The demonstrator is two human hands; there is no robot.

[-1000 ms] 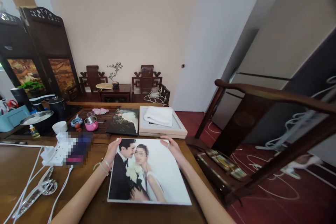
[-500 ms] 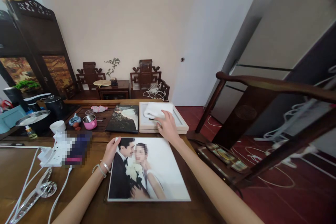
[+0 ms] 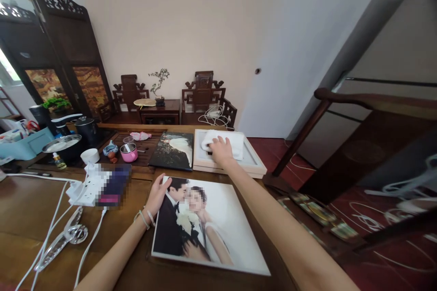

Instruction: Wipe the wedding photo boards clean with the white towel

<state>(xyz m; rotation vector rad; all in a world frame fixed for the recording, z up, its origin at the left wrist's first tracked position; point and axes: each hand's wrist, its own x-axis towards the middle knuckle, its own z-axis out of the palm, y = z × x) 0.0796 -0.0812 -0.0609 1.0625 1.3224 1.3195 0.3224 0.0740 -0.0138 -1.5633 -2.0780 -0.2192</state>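
Note:
A wedding photo panel (image 3: 239,223) of a couple lies on the wooden table right in front of me. At its upper left corner my left hand (image 3: 159,191) grips the edge, thumb on the top face. My right hand (image 3: 221,149) reaches past the panel and has its fingers closed on a folded white cloth (image 3: 237,142). The cloth lies in a shallow light-coloured box frame (image 3: 255,163). Left of that frame is a dark photo album or panel (image 3: 167,152) picturing a white dress.
On the left are a white power strip (image 3: 83,191) with cables, a clear plastic handle-like piece (image 3: 64,238), a pink cup (image 3: 129,153), a white bowl (image 3: 90,155) and a lidded pan (image 3: 63,143). A wooden chair (image 3: 362,145) stands close on the right.
My right hand has moved forward from the cloth's near edge and closed on it. My left hand still holds the photo panel, which is turned slightly. The view has swung left.

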